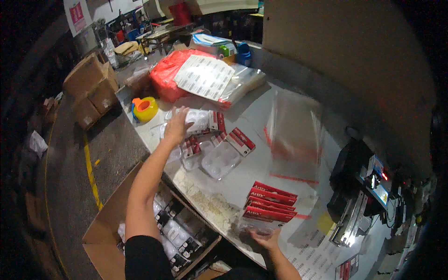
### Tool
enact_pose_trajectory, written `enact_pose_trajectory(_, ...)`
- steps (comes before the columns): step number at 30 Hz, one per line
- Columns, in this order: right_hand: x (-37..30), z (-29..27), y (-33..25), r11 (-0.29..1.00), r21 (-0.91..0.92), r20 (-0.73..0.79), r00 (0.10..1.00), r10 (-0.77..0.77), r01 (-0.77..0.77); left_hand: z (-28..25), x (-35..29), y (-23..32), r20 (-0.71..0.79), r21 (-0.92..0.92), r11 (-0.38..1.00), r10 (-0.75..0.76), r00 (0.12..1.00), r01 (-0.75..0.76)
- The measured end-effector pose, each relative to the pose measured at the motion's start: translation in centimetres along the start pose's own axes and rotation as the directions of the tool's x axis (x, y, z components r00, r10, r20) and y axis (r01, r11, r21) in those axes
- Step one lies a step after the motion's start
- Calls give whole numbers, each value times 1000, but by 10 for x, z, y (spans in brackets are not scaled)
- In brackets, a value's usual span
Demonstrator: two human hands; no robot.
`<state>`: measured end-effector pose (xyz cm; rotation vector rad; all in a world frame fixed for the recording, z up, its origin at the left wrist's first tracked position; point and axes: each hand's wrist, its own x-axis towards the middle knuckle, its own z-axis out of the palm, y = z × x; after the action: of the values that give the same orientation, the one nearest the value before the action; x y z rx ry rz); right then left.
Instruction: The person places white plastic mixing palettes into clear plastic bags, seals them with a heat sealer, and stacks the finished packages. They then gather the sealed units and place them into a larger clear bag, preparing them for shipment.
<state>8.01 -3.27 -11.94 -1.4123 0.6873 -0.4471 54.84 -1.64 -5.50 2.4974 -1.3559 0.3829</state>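
My left hand (175,125) reaches over the table and closes around the near end of a white plastic palette (199,120) with round wells and a red header card. Beside it lie several more carded palettes, including a clear one (221,160) with its card toward the right. At the table's near edge, my right hand (265,239) grips the lower end of a stack of carded palettes (270,201). Their red cards fan out away from me, and part of the fingers is hidden under the stack.
Clear plastic bags (296,135) lie on the table's right half. A sealing machine (352,217) stands far right, by label sheets (308,249). A yellow tape roll (146,109) and red bag (168,74) are at the back left. An open carton (109,224) holds wrapped packs below.
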Motion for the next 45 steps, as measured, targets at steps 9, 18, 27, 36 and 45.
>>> enact_pose_trajectory(9,5,2,25,988,148,-135,990,-32,52,7,86,-21,530,116,993,-61,846,-1)
enact_pose_trajectory(18,0,0,29,997,28,-68,995,67,-66,-28,70,-41,605,36,998,-64,794,52)
enact_pose_trajectory(27,-2,-9,47,960,-203,109,970,217,-192,-10,27,4,259,171,938,251,933,-300)
enact_pose_trajectory(36,-4,0,29,999,26,-124,991,50,-47,2,1,8,199,268,933,192,961,-242)
enact_pose_trajectory(45,-5,-6,32,967,17,-186,950,252,-253,-31,70,-54,615,-231,953,-11,789,194)
